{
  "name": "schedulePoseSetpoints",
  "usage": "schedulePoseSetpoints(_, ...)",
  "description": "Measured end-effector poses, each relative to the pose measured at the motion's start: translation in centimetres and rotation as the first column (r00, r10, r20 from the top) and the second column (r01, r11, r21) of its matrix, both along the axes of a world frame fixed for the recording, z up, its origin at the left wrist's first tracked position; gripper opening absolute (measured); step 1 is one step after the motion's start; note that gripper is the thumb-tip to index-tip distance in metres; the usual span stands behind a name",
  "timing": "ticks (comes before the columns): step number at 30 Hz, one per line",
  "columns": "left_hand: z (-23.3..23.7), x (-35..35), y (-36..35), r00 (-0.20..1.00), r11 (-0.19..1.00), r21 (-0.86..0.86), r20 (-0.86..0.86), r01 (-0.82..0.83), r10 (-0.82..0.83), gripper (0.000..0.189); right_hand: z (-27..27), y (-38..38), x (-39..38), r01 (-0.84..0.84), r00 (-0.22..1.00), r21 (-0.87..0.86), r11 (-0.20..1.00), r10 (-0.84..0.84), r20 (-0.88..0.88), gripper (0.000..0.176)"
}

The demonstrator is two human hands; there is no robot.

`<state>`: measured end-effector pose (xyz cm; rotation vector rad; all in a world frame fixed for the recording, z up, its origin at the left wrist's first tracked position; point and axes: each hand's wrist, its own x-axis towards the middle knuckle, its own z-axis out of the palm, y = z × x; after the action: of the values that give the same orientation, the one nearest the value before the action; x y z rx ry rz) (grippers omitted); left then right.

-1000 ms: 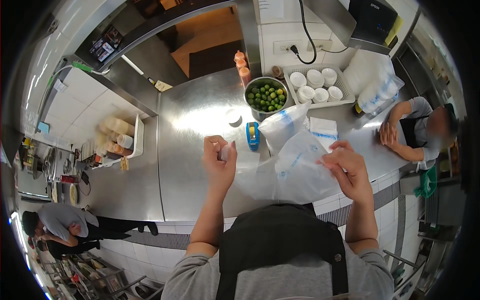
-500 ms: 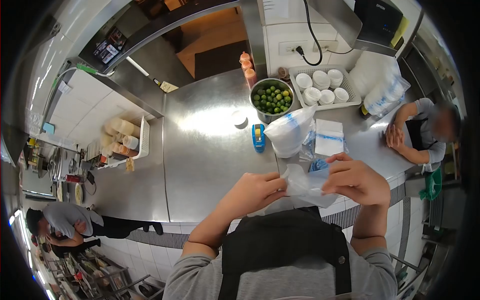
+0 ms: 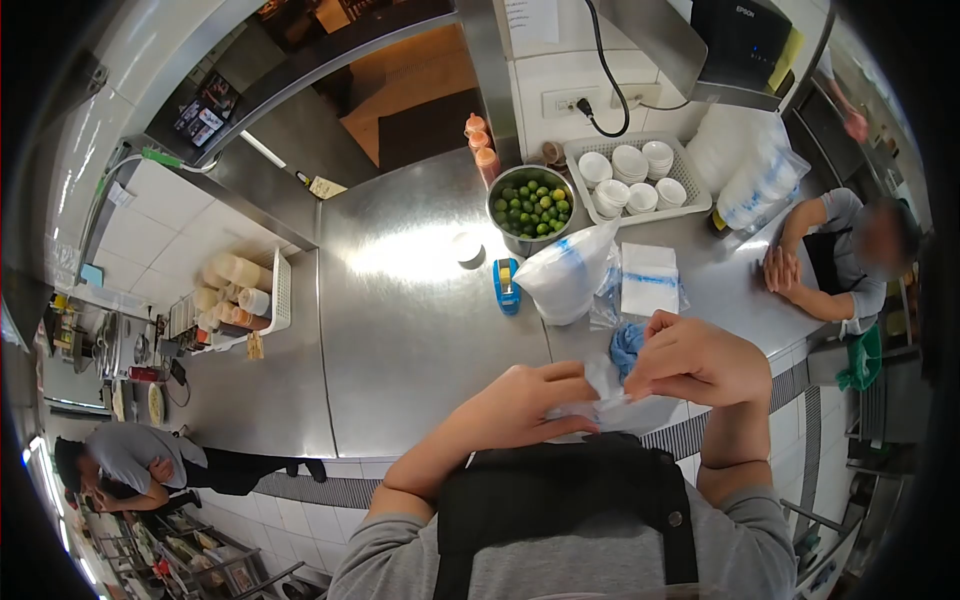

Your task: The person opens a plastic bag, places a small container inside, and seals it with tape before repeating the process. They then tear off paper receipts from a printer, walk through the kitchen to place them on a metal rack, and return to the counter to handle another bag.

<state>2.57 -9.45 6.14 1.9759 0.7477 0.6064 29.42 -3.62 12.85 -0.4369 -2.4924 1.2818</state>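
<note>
Both my hands hold one clear plastic bag (image 3: 615, 405) low over the front edge of the steel counter (image 3: 420, 310). My left hand (image 3: 530, 400) pinches its lower left part, and my right hand (image 3: 700, 360) grips its top right. The bag is crumpled small between them. Just behind my hands lie a blue cloth (image 3: 626, 345), a full white bag with blue print (image 3: 562, 275) and a flat stack of folded bags (image 3: 650, 278). A blue tape dispenser (image 3: 507, 286) stands left of the full bag.
A steel bowl of limes (image 3: 530, 205), a white tray of small bowls (image 3: 640, 175) and sauce bottles (image 3: 482, 145) stand at the back. Another person (image 3: 840, 260) leans on the counter's right end. A rack of cups (image 3: 240, 295) sits left. Someone bends over at lower left (image 3: 130, 460).
The bag was spread wide between my raised hands; now it is bunched small and my hands have come together and dropped toward the counter's front edge.
</note>
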Motion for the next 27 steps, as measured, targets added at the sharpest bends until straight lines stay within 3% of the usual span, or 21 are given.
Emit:
schedulePoseSetpoints(1,-0.6,-0.2,0.1,0.999,0.998,0.054,-0.025,0.044,-0.043,0.029,0.1,0.2,0.5,-0.018,0.999,-0.024,1.000,0.017,-0.034,0.009)
schedulePoseSetpoints(4,-1.0,-0.8,0.0,0.992,0.998,0.019,0.115,0.052,-0.054,0.023,0.1,0.5,1.5,-0.023,0.994,-0.070,0.997,0.015,-0.107,0.009)
schedulePoseSetpoints(7,0.1,-0.6,0.0,0.953,0.999,-0.017,0.301,0.047,-0.040,0.031,-0.4,0.5,1.6,0.041,0.996,-0.081,0.996,-0.047,-0.073,0.010)
schedulePoseSetpoints(10,1.1,1.1,-0.1,0.832,0.984,-0.174,0.542,-0.027,0.119,0.045,-1.4,0.4,0.2,0.000,0.999,-0.082,0.997,-0.004,-0.053,0.010)
schedulePoseSetpoints(13,0.8,0.5,-0.4,0.936,0.963,-0.255,0.351,0.086,0.009,0.057,-1.4,0.5,-0.6,-0.051,0.999,-0.046,0.998,0.050,-0.009,0.010)
schedulePoseSetpoints(16,1.0,0.3,-0.5,0.991,0.972,-0.232,0.134,0.021,0.010,0.048,-0.7,0.9,0.2,0.011,1.000,-0.041,0.999,-0.012,-0.016,0.008)
schedulePoseSetpoints(19,-0.1,-0.2,0.4,0.973,0.989,-0.103,0.215,0.101,-0.077,0.025,0.2,1.3,1.4,-0.058,0.996,-0.093,0.994,0.051,-0.068,0.006)
schedulePoseSetpoints(22,-1.1,-0.4,0.3,0.982,0.973,-0.209,0.134,-0.101,0.131,0.017,0.5,1.3,1.3,-0.098,0.993,-0.155,0.983,0.087,-0.077,0.006)
schedulePoseSetpoints(25,-0.9,-0.8,1.2,0.929,0.969,-0.059,0.276,-0.241,0.248,0.030,-0.8,1.6,1.2,0.128,0.989,-0.006,0.992,-0.128,-0.077,0.005)
schedulePoseSetpoints(26,-1.1,-0.9,1.7,0.899,0.967,0.014,0.372,-0.254,0.231,0.028,-1.7,1.9,0.8,0.250,0.962,0.027,0.968,-0.244,-0.125,0.006)
schedulePoseSetpoints(27,-1.7,-1.2,2.4,0.862,0.958,0.084,0.464,-0.275,0.206,0.026,-2.6,2.3,0.5,0.257,0.956,-0.018,0.966,-0.257,-0.142,0.006)
